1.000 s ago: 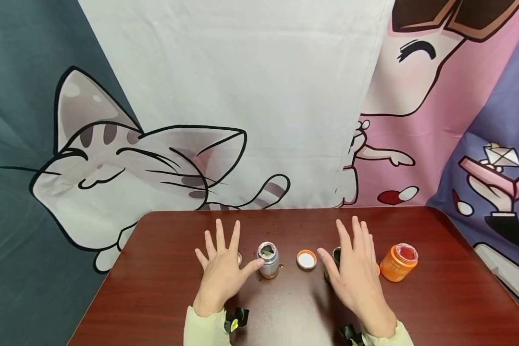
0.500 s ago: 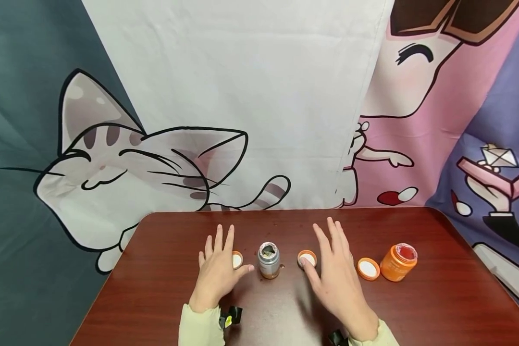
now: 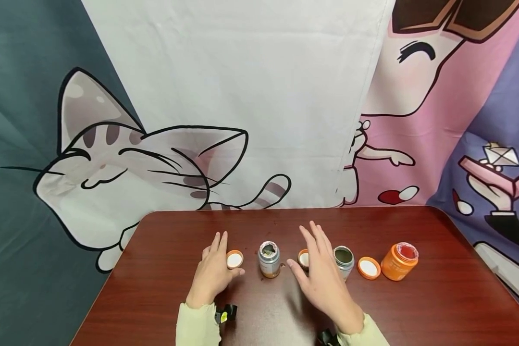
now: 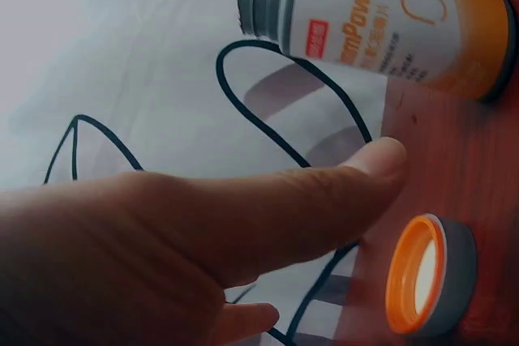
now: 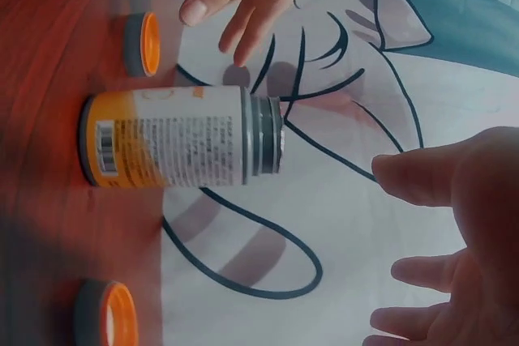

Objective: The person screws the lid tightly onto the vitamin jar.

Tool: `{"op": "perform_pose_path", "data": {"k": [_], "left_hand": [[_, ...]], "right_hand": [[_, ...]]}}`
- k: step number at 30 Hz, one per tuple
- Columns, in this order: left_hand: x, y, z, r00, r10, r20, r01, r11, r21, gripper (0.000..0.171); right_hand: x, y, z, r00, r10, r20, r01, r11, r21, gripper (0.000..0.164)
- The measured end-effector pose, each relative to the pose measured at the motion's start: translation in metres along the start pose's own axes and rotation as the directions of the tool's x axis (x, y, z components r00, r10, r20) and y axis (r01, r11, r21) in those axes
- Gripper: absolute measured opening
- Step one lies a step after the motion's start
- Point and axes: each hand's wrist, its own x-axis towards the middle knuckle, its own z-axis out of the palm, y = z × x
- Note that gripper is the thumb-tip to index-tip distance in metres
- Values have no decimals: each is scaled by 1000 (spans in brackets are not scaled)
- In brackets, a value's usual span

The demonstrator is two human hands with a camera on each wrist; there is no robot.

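Note:
My left hand (image 3: pixel 212 274), fingers straight, hovers beside an orange-rimmed cap (image 3: pixel 235 259) that lies with its white inside up. Right of that cap stands an uncapped grey-and-white bottle (image 3: pixel 268 259), its torn foil seal around the mouth. The right wrist view shows this bottle (image 5: pixel 178 135) upright with an orange lower part, between two caps. My right hand (image 3: pixel 326 283) holds nothing and has its fingers stretched out. It partly covers a second cap (image 3: pixel 303 258) and the lower side of another uncapped bottle (image 3: pixel 343 257), dark inside.
Farther right lie a third upturned cap (image 3: pixel 369 268) and an orange bottle (image 3: pixel 399 262) with a red mouth. All stand on a dark red-brown table (image 3: pixel 259 223). A printed cloth (image 3: pixel 259 96) hangs behind its far edge.
Both hands have moved left and the left one slightly down. The right hand has uncovered the dark-mouthed bottle and the third cap; the left has uncovered its nearby cap. Bottles and caps stay put.

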Motion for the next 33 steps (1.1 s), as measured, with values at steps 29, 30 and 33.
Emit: {"op": "perform_pose_path", "data": {"k": [29, 30, 33], "left_hand": [[16, -18, 13, 996, -57, 74, 59, 998, -26, 84], [17, -18, 14, 996, -58, 73, 60, 998, -21, 83], [18, -18, 17, 996, -61, 68, 61, 998, -9, 81]], "right_hand": [[8, 5, 46, 981, 120, 153, -146, 974, 174, 81], [8, 5, 47, 981, 119, 154, -147, 972, 181, 80], [8, 5, 49, 981, 118, 152, -145, 971, 189, 78]]}}
